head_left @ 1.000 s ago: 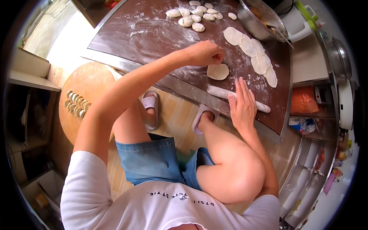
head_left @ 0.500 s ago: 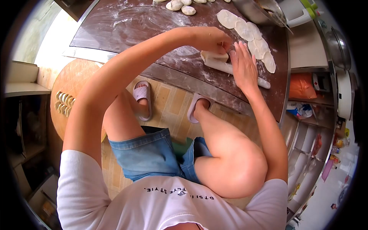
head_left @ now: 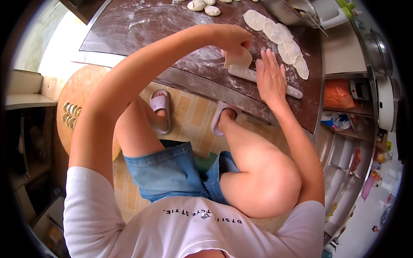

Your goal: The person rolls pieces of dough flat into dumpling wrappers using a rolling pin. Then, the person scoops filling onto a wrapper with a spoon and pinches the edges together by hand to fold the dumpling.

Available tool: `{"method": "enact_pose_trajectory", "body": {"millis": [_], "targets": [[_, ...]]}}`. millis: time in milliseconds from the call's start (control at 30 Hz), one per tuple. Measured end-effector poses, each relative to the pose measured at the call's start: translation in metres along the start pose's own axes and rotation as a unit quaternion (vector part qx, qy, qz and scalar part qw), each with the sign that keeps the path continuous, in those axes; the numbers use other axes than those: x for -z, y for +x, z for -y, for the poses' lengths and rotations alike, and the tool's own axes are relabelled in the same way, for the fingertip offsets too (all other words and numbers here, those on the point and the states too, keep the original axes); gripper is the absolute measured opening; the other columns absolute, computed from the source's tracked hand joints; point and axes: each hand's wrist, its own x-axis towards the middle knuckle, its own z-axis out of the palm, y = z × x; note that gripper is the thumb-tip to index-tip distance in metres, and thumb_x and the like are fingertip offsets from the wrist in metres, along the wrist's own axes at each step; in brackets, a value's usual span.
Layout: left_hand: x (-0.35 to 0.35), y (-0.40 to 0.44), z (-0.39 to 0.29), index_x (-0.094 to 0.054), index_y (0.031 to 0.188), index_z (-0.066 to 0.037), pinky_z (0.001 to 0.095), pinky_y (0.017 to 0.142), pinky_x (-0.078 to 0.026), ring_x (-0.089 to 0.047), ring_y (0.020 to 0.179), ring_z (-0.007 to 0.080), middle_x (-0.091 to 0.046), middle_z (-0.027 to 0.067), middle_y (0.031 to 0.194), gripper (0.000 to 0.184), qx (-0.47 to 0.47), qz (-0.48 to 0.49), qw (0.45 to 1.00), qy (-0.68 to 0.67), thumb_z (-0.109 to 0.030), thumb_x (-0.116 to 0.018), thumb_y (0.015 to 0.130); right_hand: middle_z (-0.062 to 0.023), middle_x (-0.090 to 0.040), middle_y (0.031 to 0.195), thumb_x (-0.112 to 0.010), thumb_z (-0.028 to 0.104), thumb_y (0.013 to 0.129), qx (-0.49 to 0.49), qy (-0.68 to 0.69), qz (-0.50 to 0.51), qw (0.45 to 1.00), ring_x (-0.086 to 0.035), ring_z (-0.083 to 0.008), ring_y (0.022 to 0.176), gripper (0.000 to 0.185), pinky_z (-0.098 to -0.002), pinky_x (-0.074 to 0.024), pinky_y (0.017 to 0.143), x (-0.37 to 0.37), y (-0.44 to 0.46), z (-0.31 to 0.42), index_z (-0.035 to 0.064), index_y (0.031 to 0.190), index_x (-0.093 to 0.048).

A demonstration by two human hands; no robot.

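Note:
My left hand [head_left: 234, 39] is closed on the edge of a thin dough wrapper [head_left: 240, 58], which is partly lifted beside the rolling pin. Its fingertips are mostly hidden behind the hand and the dough. A pale, floury rolling pin [head_left: 241, 72] lies along the near edge of the table. My right hand [head_left: 272, 78] rests flat across the pin, fingers stretched out and holding nothing. Just beyond the right hand, finished dough wrappers [head_left: 289, 52] overlap in a curved row.
Flour dusts the dark table [head_left: 142, 32]. Several dough pieces [head_left: 197, 5] sit at the far edge. A metal bowl [head_left: 284, 12] of filling stands at back right. On the left, a round wooden board [head_left: 88, 79] bears several dumplings [head_left: 71, 115]. Shelves [head_left: 344, 150] flank the right.
The left hand has drawn back leftward, and more of the wrapper's face shows as it is raised. My right hand has slid slightly left, with the pin shifting a little.

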Motion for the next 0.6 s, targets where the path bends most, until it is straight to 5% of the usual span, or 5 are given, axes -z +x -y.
{"method": "enact_pose_trajectory", "body": {"millis": [100, 200, 400, 600], "targets": [[0.004, 0.008, -0.005, -0.060, 0.086, 0.000, 0.0372, 0.059, -0.046, -0.059, 0.064, 0.0247, -0.061, 0.0111, 0.073, 0.023, -0.061, -0.002, 0.987, 0.150, -0.017, -0.062, 0.070, -0.0191, -0.036, 0.136, -0.030, 0.040, 0.093, -0.054, 0.021, 0.000, 0.998, -0.030, -0.0308, 0.129, 0.054, -0.0468, -0.0193, 0.105, -0.006, 0.052, -0.007, 0.0007, 0.129, -0.040], [0.012, 0.015, -0.016, -0.061, 0.087, -0.001, 0.0363, 0.062, -0.045, -0.060, 0.069, 0.0237, -0.062, 0.0106, 0.079, 0.023, -0.023, 0.057, 0.974, 0.219, -0.017, -0.062, 0.070, -0.0192, -0.035, 0.137, -0.030, 0.041, 0.093, -0.059, 0.024, 0.012, 0.998, -0.030, -0.0305, 0.129, 0.055, -0.0466, -0.0190, 0.106, -0.006, 0.049, -0.005, 0.0006, 0.129, -0.040], [0.007, 0.018, -0.003, -0.062, 0.088, -0.003, 0.0353, 0.065, -0.044, -0.058, 0.074, 0.0225, -0.063, 0.0100, 0.083, 0.025, -0.041, 0.104, 0.990, 0.084, -0.019, -0.063, 0.070, -0.0198, -0.034, 0.137, -0.033, 0.038, 0.093, -0.004, 0.009, 0.011, 1.000, -0.030, -0.0311, 0.129, 0.054, -0.0477, -0.0199, 0.105, 0.005, -0.011, 0.007, -0.0009, 0.129, -0.038], [0.016, 0.023, -0.018, -0.060, 0.086, -0.002, 0.0338, 0.062, -0.043, -0.056, 0.070, 0.0213, -0.060, 0.0090, 0.078, 0.023, 0.011, 0.139, 0.969, 0.206, -0.018, -0.062, 0.070, -0.0199, -0.036, 0.136, -0.033, 0.038, 0.093, -0.026, 0.009, -0.007, 1.000, -0.031, -0.0320, 0.128, 0.053, -0.0488, -0.0219, 0.104, -0.007, 0.038, 0.000, -0.0019, 0.127, -0.040]]}}
